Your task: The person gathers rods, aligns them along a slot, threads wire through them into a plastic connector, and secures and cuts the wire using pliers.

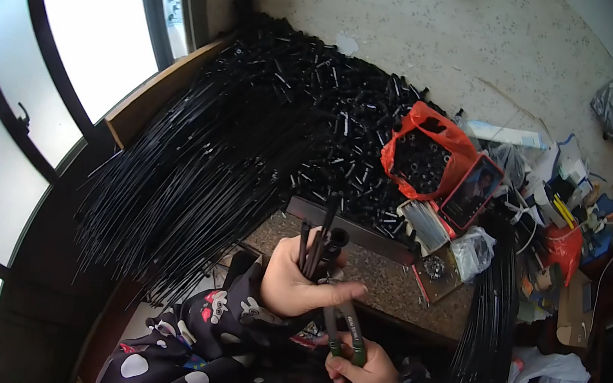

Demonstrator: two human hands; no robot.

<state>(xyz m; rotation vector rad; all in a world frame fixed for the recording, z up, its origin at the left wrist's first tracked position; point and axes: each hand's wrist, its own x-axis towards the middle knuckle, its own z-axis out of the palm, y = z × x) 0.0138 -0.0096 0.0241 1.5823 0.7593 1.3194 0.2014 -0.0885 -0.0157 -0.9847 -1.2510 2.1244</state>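
My left hand [297,281] is closed around several black rods and a short black tubular piece with a flared round end [338,237], all pointing away from me. Its thumb stretches out to the right, above the tool. Lower down, my right hand [369,369] grips the dark green handles of a pair of pliers [350,331]. The pliers' head reaches up to the pieces in my left hand, and its jaws are mostly hidden there. Just beyond my hands lies the speckled tabletop edge [372,281], with a low dark strip [352,230] along it.
A big heap of short black tubular parts [347,134] covers the table, with long thin black rods [182,173] fanned out leftward. At right are a red bag of small rings [426,158], a propped phone [473,191], a clear bag [473,252] and more hanging rods [487,337].
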